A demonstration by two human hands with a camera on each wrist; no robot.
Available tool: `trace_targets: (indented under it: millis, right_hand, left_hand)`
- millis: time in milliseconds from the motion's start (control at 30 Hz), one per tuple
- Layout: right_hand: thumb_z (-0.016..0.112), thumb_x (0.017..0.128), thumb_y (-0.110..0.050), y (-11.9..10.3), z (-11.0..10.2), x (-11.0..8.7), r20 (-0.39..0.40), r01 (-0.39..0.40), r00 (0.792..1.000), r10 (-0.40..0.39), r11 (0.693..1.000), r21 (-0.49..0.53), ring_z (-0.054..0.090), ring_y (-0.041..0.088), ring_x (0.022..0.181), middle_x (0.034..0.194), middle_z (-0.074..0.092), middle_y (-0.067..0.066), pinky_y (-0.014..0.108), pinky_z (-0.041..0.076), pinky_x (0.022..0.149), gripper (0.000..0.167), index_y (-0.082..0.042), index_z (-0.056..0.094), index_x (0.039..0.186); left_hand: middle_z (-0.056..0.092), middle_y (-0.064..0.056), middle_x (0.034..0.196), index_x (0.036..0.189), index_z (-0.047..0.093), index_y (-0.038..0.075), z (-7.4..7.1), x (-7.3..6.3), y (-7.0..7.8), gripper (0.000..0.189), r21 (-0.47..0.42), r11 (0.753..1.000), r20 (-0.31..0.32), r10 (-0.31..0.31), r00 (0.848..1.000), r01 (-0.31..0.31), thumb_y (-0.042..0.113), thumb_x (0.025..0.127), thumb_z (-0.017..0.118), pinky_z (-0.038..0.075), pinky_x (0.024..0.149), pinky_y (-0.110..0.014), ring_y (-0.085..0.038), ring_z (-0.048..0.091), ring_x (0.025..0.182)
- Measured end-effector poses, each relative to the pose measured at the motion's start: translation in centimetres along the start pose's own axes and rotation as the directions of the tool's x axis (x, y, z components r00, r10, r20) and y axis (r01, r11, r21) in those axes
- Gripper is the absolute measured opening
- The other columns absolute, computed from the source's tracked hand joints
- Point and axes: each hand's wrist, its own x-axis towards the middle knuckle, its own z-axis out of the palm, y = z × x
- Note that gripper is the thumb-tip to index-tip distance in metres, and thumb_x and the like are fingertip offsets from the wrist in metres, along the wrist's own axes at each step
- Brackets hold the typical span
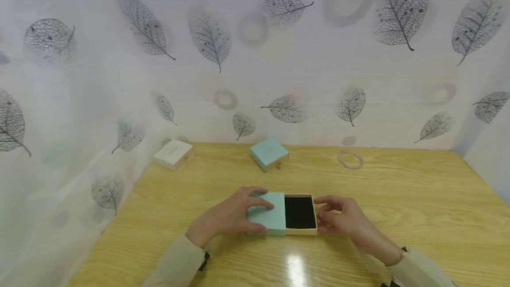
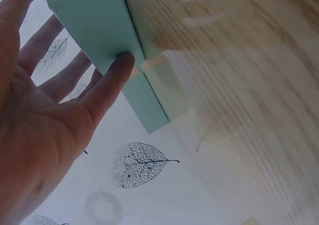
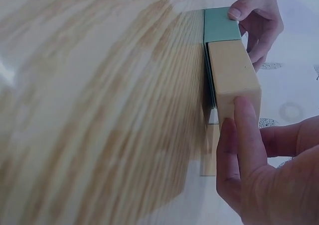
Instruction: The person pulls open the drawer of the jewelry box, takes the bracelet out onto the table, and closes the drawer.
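Note:
A pale green slide-out box lies on the table below the middle of the head view. Its sleeve [image 1: 275,216] covers the left half, and the cream drawer [image 1: 301,232] sticks out to the right, showing a black lining [image 1: 299,212]. My left hand [image 1: 235,216] holds the sleeve, fingers spread over its top and thumb on the near side [image 2: 94,26]. My right hand [image 1: 344,218] is at the drawer's outer end, with bent fingers pinching there. In the right wrist view, a fingertip of the right hand [image 3: 269,170] touches the end face; a pull tab there is mostly hidden.
Farther back stand another pale green box [image 1: 269,154], with a small tab on its side, and a white box [image 1: 174,154] at the left. A pale ring [image 1: 350,160] lies at the back right. The leaf-patterned wall covering [image 1: 287,79] borders the wooden table [image 1: 398,198].

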Motion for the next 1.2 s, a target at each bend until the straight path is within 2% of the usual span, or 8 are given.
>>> trace_targets:
  millis: [267, 500, 967, 1200]
  right_hand:
    - [0.058, 0.098, 0.003, 0.10, 0.22, 0.27, 0.003, 0.005, 1.000, -0.005, 1.000, 0.015, 0.071, 0.017, 0.085, 0.097, 0.063, 0.008, 0.036, 0.065, 0.078, 0.045, 0.015, 0.047, 0.140]
    - [0.059, 0.097, 0.002, -0.05, 0.40, 0.45, -0.004, -0.002, 1.000, 0.002, 1.000, 0.020, 0.071, 0.017, 0.084, 0.097, 0.062, 0.008, 0.035, 0.065, 0.077, 0.045, 0.015, 0.048, 0.140]
    - [0.057, 0.098, 0.003, 0.14, 0.61, 0.46, 0.001, -0.011, 1.000, 0.011, 1.000, 0.019, 0.071, 0.018, 0.086, 0.098, 0.063, 0.009, 0.037, 0.065, 0.078, 0.043, 0.014, 0.049, 0.139]
    - [0.057, 0.098, 0.003, 0.27, 0.61, 0.49, 0.005, -0.017, 1.000, 0.017, 1.000, 0.017, 0.070, 0.018, 0.087, 0.099, 0.063, 0.009, 0.036, 0.065, 0.078, 0.044, 0.013, 0.049, 0.140]
  left_hand:
    - [0.045, -0.005, 0.159, 0.133, 0.069, 0.025, -0.10, 0.00, 0.12, 0.051, -0.007, 1.000, 0.001, -0.017, 1.000, 0.017, 0.041, 0.086, 0.082, 0.042, 0.118, -0.051, -0.031, 0.039, 0.147]
    - [0.046, -0.007, 0.158, 0.132, 0.069, 0.023, -0.31, 0.01, 0.06, 0.052, -0.010, 1.000, -0.014, 0.003, 1.000, -0.003, 0.041, 0.086, 0.082, 0.042, 0.117, -0.053, -0.034, 0.041, 0.146]
    - [0.047, -0.007, 0.157, 0.131, 0.070, 0.023, 0.00, -0.01, 0.01, 0.051, -0.012, 1.000, -0.013, 0.000, 1.000, 0.000, 0.042, 0.085, 0.083, 0.042, 0.117, -0.054, -0.033, 0.041, 0.145]
    - [0.047, -0.006, 0.157, 0.129, 0.070, 0.025, 0.18, 0.01, 0.05, 0.050, -0.025, 0.999, -0.017, -0.020, 1.000, 0.020, 0.042, 0.084, 0.084, 0.042, 0.117, -0.054, -0.034, 0.040, 0.146]
